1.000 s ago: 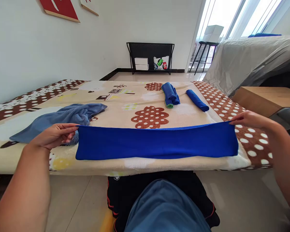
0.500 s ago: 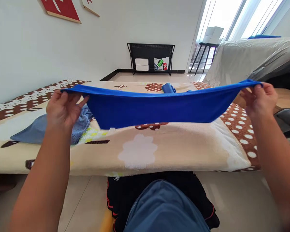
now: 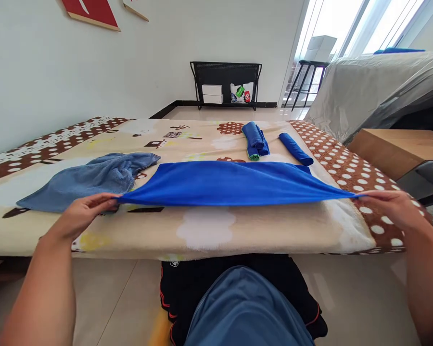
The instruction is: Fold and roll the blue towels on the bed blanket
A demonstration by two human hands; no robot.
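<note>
A bright blue towel (image 3: 227, 185) is stretched taut between my two hands, low over the patterned blanket (image 3: 274, 226). My left hand (image 3: 88, 211) pinches its near left corner, and my right hand (image 3: 391, 204) pinches the near right corner. The towel's far edge rests on the blanket, while its near edge is lifted. Beside my left hand lies a crumpled grey-blue towel (image 3: 94, 178). Beyond the bright blue one are rolled blue towels (image 3: 254, 139), one showing a green edge, and a single blue roll (image 3: 296, 149) to their right.
A wooden box-like piece of furniture (image 3: 393, 144) stands at the right, near a plastic-covered bulky item (image 3: 378, 86). Against the far wall is a black rack (image 3: 226, 74) holding white boxes. A black stool (image 3: 306, 79) carries a white box by the window.
Both hands have come down and nearer to me, still gripping the towel. Its far edge has settled on the blanket, and the rolled towels behind are now uncovered.
</note>
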